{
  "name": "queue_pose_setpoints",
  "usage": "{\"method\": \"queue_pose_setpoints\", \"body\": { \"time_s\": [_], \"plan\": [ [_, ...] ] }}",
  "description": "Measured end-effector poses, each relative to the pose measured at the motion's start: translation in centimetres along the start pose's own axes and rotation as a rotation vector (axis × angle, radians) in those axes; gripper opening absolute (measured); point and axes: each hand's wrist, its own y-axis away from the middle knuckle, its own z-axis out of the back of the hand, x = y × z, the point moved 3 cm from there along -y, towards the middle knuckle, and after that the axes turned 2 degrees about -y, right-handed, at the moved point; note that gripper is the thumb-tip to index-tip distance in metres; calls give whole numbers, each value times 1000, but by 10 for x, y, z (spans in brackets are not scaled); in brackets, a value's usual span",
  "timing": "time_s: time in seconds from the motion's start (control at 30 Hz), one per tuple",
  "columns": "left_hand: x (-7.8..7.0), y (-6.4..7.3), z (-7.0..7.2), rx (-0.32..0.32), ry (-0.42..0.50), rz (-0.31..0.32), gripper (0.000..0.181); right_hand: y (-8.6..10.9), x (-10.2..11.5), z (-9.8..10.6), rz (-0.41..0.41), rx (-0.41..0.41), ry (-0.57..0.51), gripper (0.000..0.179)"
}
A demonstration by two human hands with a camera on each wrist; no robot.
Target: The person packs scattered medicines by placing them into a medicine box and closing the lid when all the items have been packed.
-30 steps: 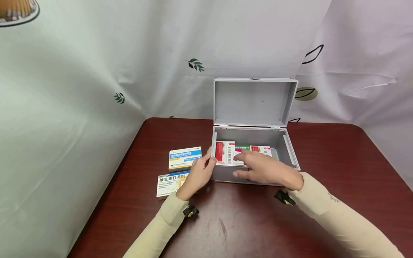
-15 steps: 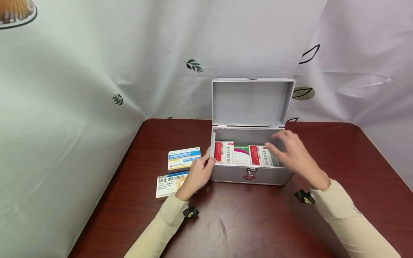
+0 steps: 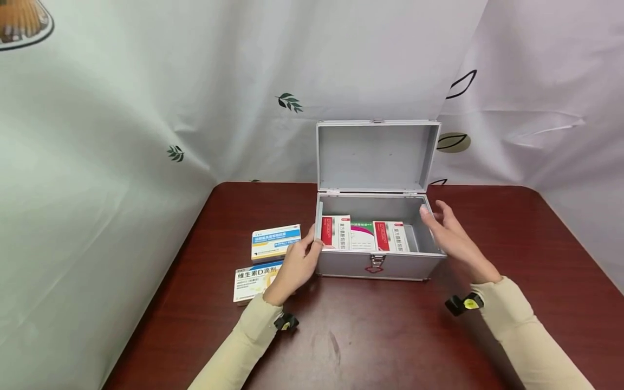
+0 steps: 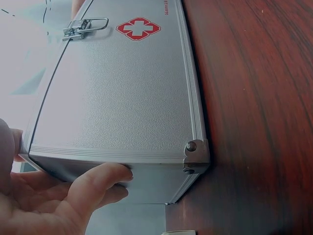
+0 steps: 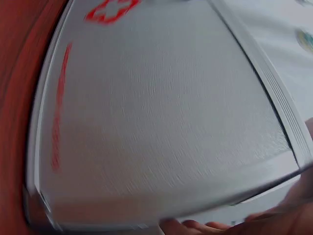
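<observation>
An aluminium first-aid case [image 3: 341, 264] with a red cross stands on the table, lid up. My left hand [image 3: 296, 270] grips its left wall; in the left wrist view, fingers [image 4: 105, 178] lie along the side panel and the thumb is at the top rim. My right hand [image 3: 455, 238] is at the right wall, fingers spread loosely outside, thumb at the rim. Inside stand a red-and-white medicine box [image 3: 336, 232] at left, a green-and-white medicine box [image 3: 362, 237] in the middle, and another red-and-white medicine box [image 3: 391, 236]. The right wrist view is blurred.
Left of the case lie a blue-and-white medicine box [image 3: 275, 241] and, nearer the front, a vitamin D drops box [image 3: 248, 284]. The raised lid [image 3: 377, 157] stands before a pale curtain [image 3: 244, 81]. Dark red wood forms the tabletop [image 3: 370, 330].
My right hand has lifted from over the boxes and moved right to the case's right wall, uncovering the latch and the boxes. The left hand stays at the left wall.
</observation>
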Motion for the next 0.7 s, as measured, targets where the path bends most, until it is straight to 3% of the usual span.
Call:
{"method": "queue_pose_setpoints", "body": {
  "time_s": [0.1,0.2,0.43,0.7],
  "plan": [
    [0,0,-1,0,4,6,53,-2,-5,-3,-44,-4,-124,87],
    [0,0,-1,-1,6,10,51,-3,-7,-5,-38,-25,-152,84],
    [1,1,-3,-4,15,19,49,-3,-9,-9,54,-108,-73,79],
    [1,1,-2,1,35,25,51,-5,-12,-7,183,-190,75,56]
  ]
}}
